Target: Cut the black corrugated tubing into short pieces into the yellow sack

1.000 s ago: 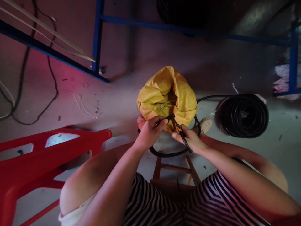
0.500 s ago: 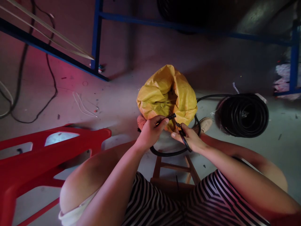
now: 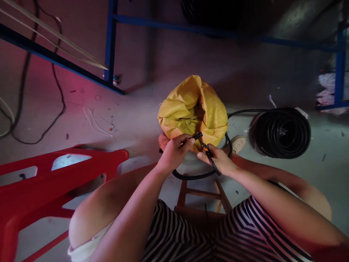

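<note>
Floor (image 3: 141, 120): grey, strewn with small scraps, reddish light toward the left.
Blue frame (image 3: 109, 43): bars across the upper part of the view.
Red stool (image 3: 62, 173): at the left, near the person's left knee.
Yellow bag (image 3: 182, 105): crumpled, its mouth open, on the floor just beyond the hands.
Black cable (image 3: 198, 135): its end juts from the left fist over the bag's near side; a length loops below the hands.
Coil (image 3: 263, 136): black, on the floor to the right, well apart from the hands, one strand running toward the bag.
Left hand (image 3: 176, 151): grip closed around the cable close to its end.
Right hand (image 3: 220, 159): grip wrapped around the handles of the pliers (image 3: 208, 152); their tip is beside the cable end, though I cannot tell if they touch.
</note>
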Demonstrator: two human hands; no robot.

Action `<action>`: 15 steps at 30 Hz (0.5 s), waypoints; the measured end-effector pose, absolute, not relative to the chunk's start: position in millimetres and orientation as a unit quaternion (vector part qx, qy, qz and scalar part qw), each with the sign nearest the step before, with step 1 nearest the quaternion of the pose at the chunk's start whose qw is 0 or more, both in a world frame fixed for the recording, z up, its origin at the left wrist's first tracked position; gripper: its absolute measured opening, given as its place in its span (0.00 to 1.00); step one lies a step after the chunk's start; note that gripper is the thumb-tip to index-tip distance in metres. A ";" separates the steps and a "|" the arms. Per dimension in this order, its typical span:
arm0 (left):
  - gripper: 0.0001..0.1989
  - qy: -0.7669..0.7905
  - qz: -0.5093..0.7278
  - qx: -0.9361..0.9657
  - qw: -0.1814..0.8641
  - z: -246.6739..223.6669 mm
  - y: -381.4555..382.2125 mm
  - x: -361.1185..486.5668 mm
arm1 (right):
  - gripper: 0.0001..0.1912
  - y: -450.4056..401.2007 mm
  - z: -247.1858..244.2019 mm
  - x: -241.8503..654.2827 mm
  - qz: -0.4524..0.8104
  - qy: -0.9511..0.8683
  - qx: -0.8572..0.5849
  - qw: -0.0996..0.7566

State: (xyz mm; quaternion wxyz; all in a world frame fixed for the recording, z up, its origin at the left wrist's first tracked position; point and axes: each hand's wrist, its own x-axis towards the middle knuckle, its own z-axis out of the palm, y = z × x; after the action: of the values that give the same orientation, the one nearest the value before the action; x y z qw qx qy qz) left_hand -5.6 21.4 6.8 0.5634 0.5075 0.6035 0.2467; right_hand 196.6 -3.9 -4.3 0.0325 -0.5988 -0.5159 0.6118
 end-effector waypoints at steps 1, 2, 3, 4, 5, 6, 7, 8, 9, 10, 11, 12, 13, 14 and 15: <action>0.14 0.602 0.244 0.512 0.562 3.7 21.0 -6.5 | 0.31 -5.0 -7.1 196.2 0.610 -0.517 -0.599 0.038; 0.14 0.602 0.242 0.515 0.560 0.1 20.5 -7.5 | 0.32 -6.3 -10.1 195.8 0.612 -0.516 -0.598 0.045; 0.14 0.604 0.241 0.514 0.560 -3.9 19.7 -8.4 | 0.32 -7.8 -13.2 195.2 0.618 -0.510 -0.596 0.052; 0.15 0.608 0.239 0.509 0.561 -8.3 18.8 -9.0 | 0.33 -9.4 -16.3 194.6 0.629 -0.501 -0.591 0.057; 0.14 0.612 0.236 0.504 0.562 -12.9 17.8 -9.5 | 0.33 -11.0 -19.2 194.0 0.644 -0.487 -0.588 0.060; 0.14 0.617 0.232 0.498 0.564 -17.4 16.7 -9.8 | 0.33 -12.7 -21.9 193.4 0.658 -0.471 -0.584 0.060; 0.14 0.621 0.228 0.492 0.566 -21.6 15.7 -9.8 | 0.33 -14.3 -24.4 192.8 0.670 -0.456 -0.583 0.058; 0.13 0.623 0.225 0.487 0.569 -25.3 14.7 -9.6 | 0.33 -15.8 -26.6 192.3 0.678 -0.444 -0.583 0.055; 0.13 0.627 0.223 0.480 0.572 -28.5 13.9 -9.2 | 0.33 -17.1 -28.4 191.9 0.683 -0.434 -0.585 0.051; 0.13 0.630 0.222 0.471 0.576 -30.9 13.1 -8.5 | 0.33 -18.3 -30.1 191.4 0.686 -0.426 -0.588 0.048; 0.13 0.634 0.222 0.461 0.579 -32.7 12.4 -7.7 | 0.33 -19.2 -31.5 191.0 0.691 -0.415 -0.590 0.045; 0.13 0.639 0.222 0.452 0.582 -34.0 11.7 -6.6 | 0.33 -20.0 -32.7 190.6 0.698 -0.401 -0.592 0.043; 0.13 0.643 0.222 0.443 0.584 -34.8 11.0 -5.3 | 0.33 -20.6 -33.9 190.2 0.707 -0.383 -0.594 0.041; 0.14 0.647 0.222 0.436 0.585 -35.4 10.2 -4.0 | 0.33 -21.1 -34.9 189.8 0.716 -0.363 -0.595 0.039; 0.14 0.649 0.221 0.431 0.586 -35.9 9.4 -2.5 | 0.33 -21.5 -36.0 189.6 0.724 -0.346 -0.595 0.035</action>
State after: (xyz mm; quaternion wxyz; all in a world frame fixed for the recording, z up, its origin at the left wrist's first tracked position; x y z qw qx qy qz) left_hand -2.5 9.4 -35.9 0.5864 0.4306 0.6494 0.2213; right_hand 189.6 -21.5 -36.0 0.0354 -0.5954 -0.3457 0.7244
